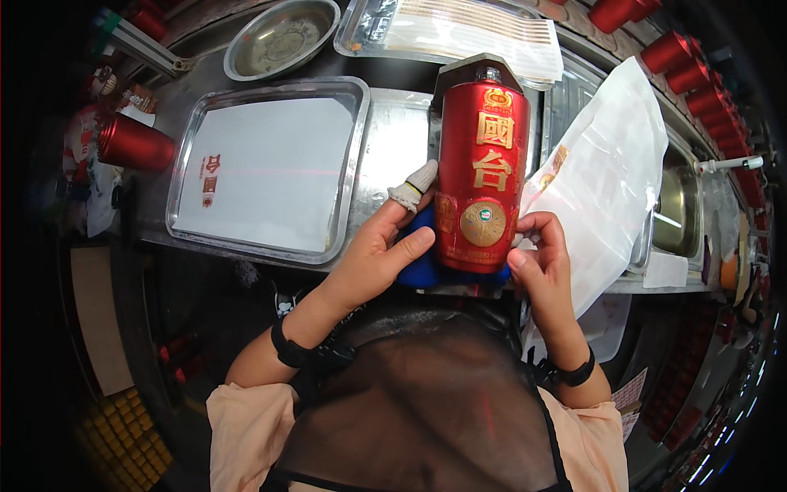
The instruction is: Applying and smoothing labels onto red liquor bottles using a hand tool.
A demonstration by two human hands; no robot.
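A red bottle (461,180) with gold raised lettering and a round gold emblem lies in front of me, its narrow glass neck pointing away. Beneath its far end is a dark angular holder (447,79), and blue cloth (420,261) shows under its near end. My left hand (381,238) grips the bottle's left side; a white cover sits on one fingertip, and some fingers are hidden beneath the bottle. At its lower right edge, my right hand (545,254) has thumb and fingers curled against it.
To the left, a metal tray (357,156) holds a white sheet bearing a small red-gold label. A second red bottle (135,142) lies beyond it. A metal bowl (238,61), a tray of label strips (475,33), translucent backing film (611,164) and a sink (679,209) surround the work area.
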